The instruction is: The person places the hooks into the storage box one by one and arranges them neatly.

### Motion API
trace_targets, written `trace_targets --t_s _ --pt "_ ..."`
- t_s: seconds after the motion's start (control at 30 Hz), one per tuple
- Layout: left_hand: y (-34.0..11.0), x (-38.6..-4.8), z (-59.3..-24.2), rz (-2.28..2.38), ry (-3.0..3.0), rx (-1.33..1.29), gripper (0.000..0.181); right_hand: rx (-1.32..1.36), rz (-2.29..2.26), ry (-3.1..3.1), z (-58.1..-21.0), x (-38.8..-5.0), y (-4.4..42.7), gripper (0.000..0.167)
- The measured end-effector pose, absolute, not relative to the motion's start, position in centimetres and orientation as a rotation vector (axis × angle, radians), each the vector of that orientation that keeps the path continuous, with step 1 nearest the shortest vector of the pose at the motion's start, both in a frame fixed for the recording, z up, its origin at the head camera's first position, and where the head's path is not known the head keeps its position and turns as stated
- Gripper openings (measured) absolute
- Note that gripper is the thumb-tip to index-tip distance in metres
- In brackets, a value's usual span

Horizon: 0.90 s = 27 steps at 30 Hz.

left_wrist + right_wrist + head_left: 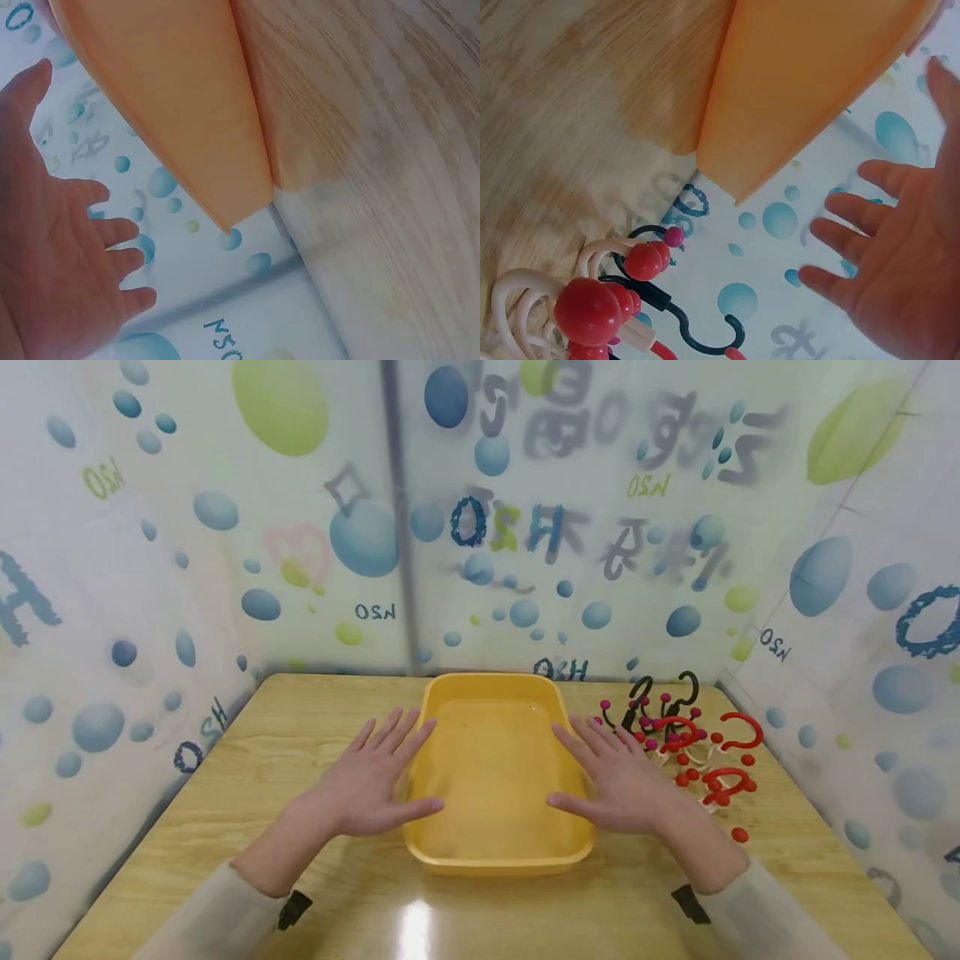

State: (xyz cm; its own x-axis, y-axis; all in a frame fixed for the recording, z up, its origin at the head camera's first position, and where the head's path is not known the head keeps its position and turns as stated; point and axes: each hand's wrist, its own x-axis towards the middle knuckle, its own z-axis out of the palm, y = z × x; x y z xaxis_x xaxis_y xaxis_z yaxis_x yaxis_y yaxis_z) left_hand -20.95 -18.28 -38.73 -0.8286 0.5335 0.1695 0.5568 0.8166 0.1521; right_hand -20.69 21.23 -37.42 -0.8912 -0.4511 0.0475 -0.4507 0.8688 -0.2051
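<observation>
A yellow rectangular plastic tub [498, 777] stands on the wooden table, with nothing inside it. My left hand [375, 781] hovers over its left rim, fingers spread and straight. Over the right rim is my right hand [618, 777], its fingers spread the same way. In the left wrist view, a gap shows between the left hand [67, 255] and the tub's side [172, 97]. The right wrist view likewise has the right hand [900, 247] apart from the tub [795, 82]. Neither hand holds anything.
Right of the tub lies a cluster of ball-tipped hooks, some with a black hook [684, 689], others with a red hook [742, 731]. Their pale curved arms [525, 289] carry red balls [589, 311]. Patterned curtain walls [315, 527] enclose the table's back and sides.
</observation>
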Motion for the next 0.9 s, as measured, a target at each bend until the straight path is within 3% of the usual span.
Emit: trace_targets --t_s 0.37,0.7,0.9 --pt "-21.2 -21.3 -40.5 -0.867 -2.922 -0.796 0.082 -0.750 -0.515 3.020 -35.9 -18.8 23.5 0.065" --pt "-22.7 -21.5 -42.0 -1.220 -3.100 -0.835 0.089 -0.643 -0.535 3.007 -35.1 -17.0 25.7 0.064" --pt "-22.6 -21.4 -42.1 -1.286 -3.124 -0.784 0.090 -0.687 -0.632 3.079 -34.0 -16.0 27.8 0.046"
